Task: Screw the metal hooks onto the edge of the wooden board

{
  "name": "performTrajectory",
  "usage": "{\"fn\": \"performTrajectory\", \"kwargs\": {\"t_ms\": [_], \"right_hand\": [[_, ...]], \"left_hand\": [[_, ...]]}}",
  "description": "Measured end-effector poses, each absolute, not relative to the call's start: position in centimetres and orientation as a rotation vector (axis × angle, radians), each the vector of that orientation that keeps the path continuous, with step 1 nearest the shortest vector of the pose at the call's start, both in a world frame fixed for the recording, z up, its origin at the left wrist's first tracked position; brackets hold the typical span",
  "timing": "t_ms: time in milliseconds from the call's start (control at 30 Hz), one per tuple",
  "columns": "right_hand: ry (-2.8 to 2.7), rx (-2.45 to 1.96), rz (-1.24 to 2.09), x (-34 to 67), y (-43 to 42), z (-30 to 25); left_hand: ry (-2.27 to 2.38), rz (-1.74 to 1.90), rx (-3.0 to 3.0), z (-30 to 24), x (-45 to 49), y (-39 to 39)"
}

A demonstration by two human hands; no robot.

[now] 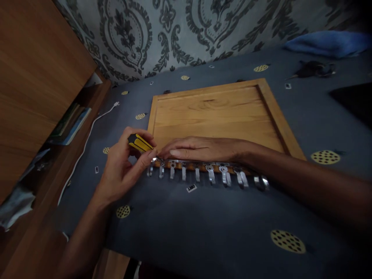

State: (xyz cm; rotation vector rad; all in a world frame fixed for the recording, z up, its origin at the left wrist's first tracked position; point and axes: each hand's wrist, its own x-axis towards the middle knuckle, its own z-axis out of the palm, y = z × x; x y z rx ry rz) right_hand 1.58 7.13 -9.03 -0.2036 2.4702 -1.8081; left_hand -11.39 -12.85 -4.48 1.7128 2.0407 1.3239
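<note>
A wooden rack (203, 167) with several metal hooks lies on the blue bedcover, along the near edge of a framed wooden panel (215, 112). My left hand (122, 166) is closed round a yellow and black screwdriver (140, 143), its tip pointing at the rack's left end. My right hand (200, 149) lies flat across the top of the rack with fingers stretched out, fingertips close to the screwdriver tip. The tip itself is hidden by my fingers.
A wooden shelf unit (43, 77) with books stands at the left. A white cable (87, 139) runs down the bedcover beside it. A blue cloth (325, 42) and a dark object (314, 69) lie at the far right. Patterned wallpaper is behind.
</note>
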Motion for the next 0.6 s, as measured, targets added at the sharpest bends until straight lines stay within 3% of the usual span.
{"fn": "performTrajectory", "kwargs": {"t_ms": [133, 600], "right_hand": [[2.418, -0.266, -1.683, 1.5, 7.3, -9.0], [2.364, -0.224, -1.724, 1.5, 7.2, -8.2]], "left_hand": [[1.963, 1.288, 1.655, -4.0, -11.8, -13.1], [1.981, 1.47, 1.657, -3.3, -12.2, -13.8]]}}
